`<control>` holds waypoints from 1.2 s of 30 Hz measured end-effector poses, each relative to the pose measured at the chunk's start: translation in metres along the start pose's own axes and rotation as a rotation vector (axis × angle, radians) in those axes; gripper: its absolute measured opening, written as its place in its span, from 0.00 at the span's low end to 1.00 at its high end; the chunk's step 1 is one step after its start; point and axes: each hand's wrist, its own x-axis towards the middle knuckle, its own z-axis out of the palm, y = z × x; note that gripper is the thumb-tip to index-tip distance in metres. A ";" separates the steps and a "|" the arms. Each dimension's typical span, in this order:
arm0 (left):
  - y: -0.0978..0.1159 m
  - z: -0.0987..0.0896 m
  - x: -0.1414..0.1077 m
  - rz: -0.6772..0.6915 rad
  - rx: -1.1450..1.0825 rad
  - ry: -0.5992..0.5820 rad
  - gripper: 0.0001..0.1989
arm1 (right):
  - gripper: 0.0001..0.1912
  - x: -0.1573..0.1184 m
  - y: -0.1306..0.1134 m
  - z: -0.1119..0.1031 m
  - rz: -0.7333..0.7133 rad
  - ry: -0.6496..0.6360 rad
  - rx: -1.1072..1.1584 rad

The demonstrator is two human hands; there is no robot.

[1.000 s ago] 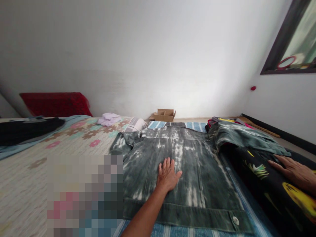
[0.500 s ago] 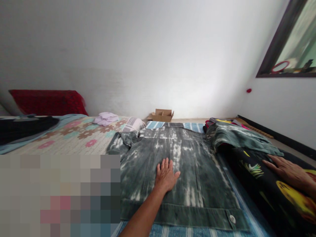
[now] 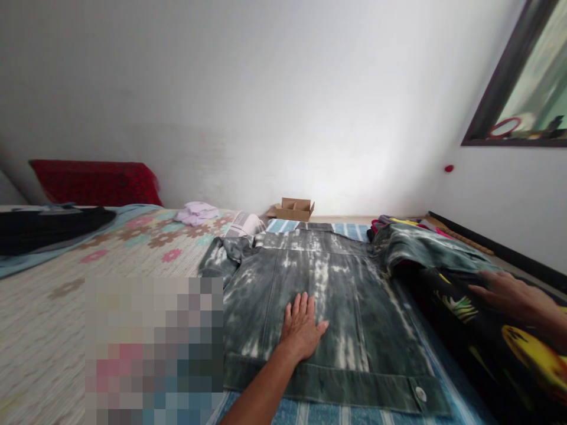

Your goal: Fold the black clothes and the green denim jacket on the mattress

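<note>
A dark green and white tie-dye denim jacket (image 3: 328, 295) lies spread out, its collar toward the wall and its buttoned hem toward me. Flat on its lower middle rests my left hand (image 3: 302, 329), fingers stretched out. Over at the right, my right hand (image 3: 516, 298) is extended above or on a black cloth with yellow print (image 3: 469, 330), beside the jacket's right sleeve (image 3: 429, 248); it is slightly blurred. Whether it touches the cloth I cannot tell. The left sleeve (image 3: 225, 257) is bunched at the jacket's left side.
Under the jacket is a blue striped sheet (image 3: 305, 412). A cardboard box (image 3: 295, 208) stands by the wall. To the left are a flowered bedspread (image 3: 133, 254), a lilac cloth (image 3: 197, 212), dark clothing (image 3: 48, 230) and a red covered object (image 3: 95, 183). Pixelation hides the lower left.
The view has shifted slightly, moving the scene a little rightward. My left hand has slid slightly toward the jacket's hem. My right hand has moved slightly over the black cloth.
</note>
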 end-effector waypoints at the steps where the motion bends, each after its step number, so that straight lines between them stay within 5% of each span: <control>1: 0.000 0.000 0.000 0.001 0.002 -0.001 0.37 | 0.27 0.004 -0.023 -0.017 0.060 -0.047 0.007; 6: 0.002 -0.004 0.000 -0.008 0.024 -0.020 0.37 | 0.28 0.007 -0.175 -0.068 -0.148 -0.070 0.324; 9: 0.002 -0.006 0.000 -0.012 0.032 -0.021 0.37 | 0.28 -0.001 -0.247 -0.056 -0.191 -0.171 0.430; 11: 0.002 -0.007 0.000 -0.014 0.032 -0.022 0.37 | 0.32 -0.008 -0.273 -0.038 -0.176 -0.248 0.444; 19: 0.005 -0.011 -0.003 -0.027 0.062 -0.030 0.36 | 0.39 -0.032 -0.270 0.020 0.023 -0.399 0.404; 36: 0.007 -0.015 -0.002 -0.038 0.096 -0.058 0.36 | 0.39 -0.031 -0.272 0.018 0.070 -0.485 0.408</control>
